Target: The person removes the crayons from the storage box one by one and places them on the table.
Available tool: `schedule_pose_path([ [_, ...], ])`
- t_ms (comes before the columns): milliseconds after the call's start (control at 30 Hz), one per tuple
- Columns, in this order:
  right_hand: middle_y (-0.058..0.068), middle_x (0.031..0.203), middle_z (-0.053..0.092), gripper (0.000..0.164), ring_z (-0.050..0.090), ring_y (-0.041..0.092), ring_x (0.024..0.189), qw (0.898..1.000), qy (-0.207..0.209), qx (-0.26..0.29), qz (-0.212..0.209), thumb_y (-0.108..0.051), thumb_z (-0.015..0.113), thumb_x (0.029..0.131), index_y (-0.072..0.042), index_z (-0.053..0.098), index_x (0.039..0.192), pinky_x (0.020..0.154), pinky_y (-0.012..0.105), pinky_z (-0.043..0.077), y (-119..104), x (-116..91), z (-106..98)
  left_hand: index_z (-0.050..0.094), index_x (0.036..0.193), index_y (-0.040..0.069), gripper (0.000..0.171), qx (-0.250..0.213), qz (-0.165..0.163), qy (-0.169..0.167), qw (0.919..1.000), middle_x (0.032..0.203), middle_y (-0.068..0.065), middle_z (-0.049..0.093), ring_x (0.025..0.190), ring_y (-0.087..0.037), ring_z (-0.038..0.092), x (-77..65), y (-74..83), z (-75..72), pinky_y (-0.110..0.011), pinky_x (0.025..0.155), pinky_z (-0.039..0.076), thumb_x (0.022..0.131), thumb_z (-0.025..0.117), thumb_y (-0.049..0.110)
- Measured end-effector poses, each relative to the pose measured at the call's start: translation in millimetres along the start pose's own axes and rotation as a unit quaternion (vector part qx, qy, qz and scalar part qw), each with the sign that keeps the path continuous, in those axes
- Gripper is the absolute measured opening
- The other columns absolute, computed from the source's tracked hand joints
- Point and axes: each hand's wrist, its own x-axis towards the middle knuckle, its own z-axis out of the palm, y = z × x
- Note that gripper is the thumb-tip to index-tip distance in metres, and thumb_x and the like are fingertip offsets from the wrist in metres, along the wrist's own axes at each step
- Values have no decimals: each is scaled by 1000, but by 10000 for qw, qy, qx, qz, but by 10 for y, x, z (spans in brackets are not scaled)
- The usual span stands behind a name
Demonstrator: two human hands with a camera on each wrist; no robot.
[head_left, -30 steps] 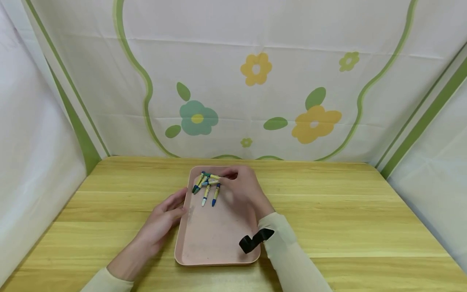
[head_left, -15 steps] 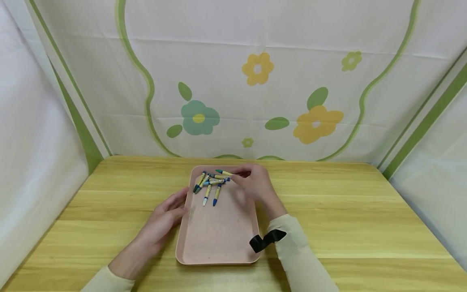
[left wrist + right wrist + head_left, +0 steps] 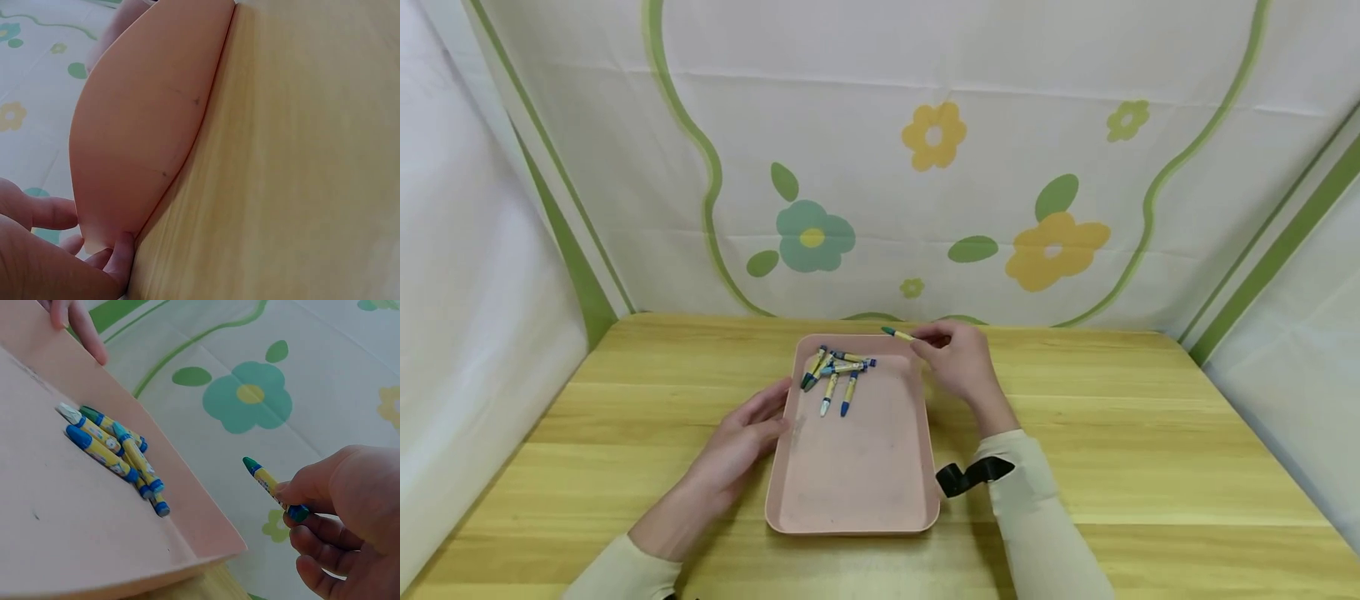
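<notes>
Wood-grain table [image 3: 1112, 450], pink tray [image 3: 853, 471] on it. Left hand [image 3: 733, 442] at tray's left side, fingers relaxed against wall. Right hand [image 3: 958, 358] by tray's far right corner, pinching green crayon [image 3: 269, 483] near butt end. Loose crayons [image 3: 139, 457] in tray's far left part, some crossed. Held one's probably light, stiff, kinda waxy, might snap; wrapped middle's best grab imo. Looks: green tip, yellow printed wrapper, blue bands.
</notes>
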Motion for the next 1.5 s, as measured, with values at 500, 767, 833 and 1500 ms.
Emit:
schedule_pose_path([
  [500,14,110,78,21,69,24,96,9975,491,401,302,-20,76,98,-10,82,115,79,29,55,306,67,-222,29,169,19,66,-36,-37,-10,10000,178,-11,24,162,-33,29,-2,-5,3,-53,131,28,108,51,7],
  [767,13,112,77,25,69,22,98,9960,571,311,611,-24,76,98,-10,81,118,79,26,54,494,84,-285,29,169,19,66,-16,-31,-21,10000,178,-11,24,162,-33,29,-14,-12,-4,-53,131,28,108,51,7],
  [833,14,113,77,24,69,23,100,9957,602,295,636,-23,76,98,-10,81,117,79,26,54,523,79,-293,29,169,19,66,5,-13,-28,10000,177,-11,24,162,-33,29,-15,-11,-4,-53,131,27,108,51,8],
  [1500,12,107,79,17,71,30,104,9955,188,-406,839,-19,74,99,-8,83,109,93,44,57,707,55,-104,29,169,20,66,118,-19,-49,9999,177,-11,25,161,-32,31,-4,-5,5,-50,129,29,108,51,9],
])
